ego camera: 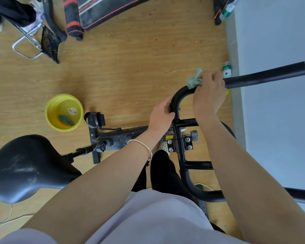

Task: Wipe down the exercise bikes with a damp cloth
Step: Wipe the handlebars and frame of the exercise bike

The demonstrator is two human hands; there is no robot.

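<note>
A black exercise bike stands below me, its handlebar (264,75) reaching right and its saddle (25,166) at the lower left. My right hand (209,93) presses a pale green cloth (194,80) around the upper bend of the handlebar tube. My left hand (161,115) grips the curved tube just below that bend. A second dark green cloth (66,120) lies in a yellow basin (50,110) on the floor to the left.
A pedal with strap (95,118) sticks out near the basin. A green-labelled bottle (226,69) stands by the white wall (280,41). Another person's legs and a metal stool (27,43) are at top left, and black-and-red gym gear (95,13) at top.
</note>
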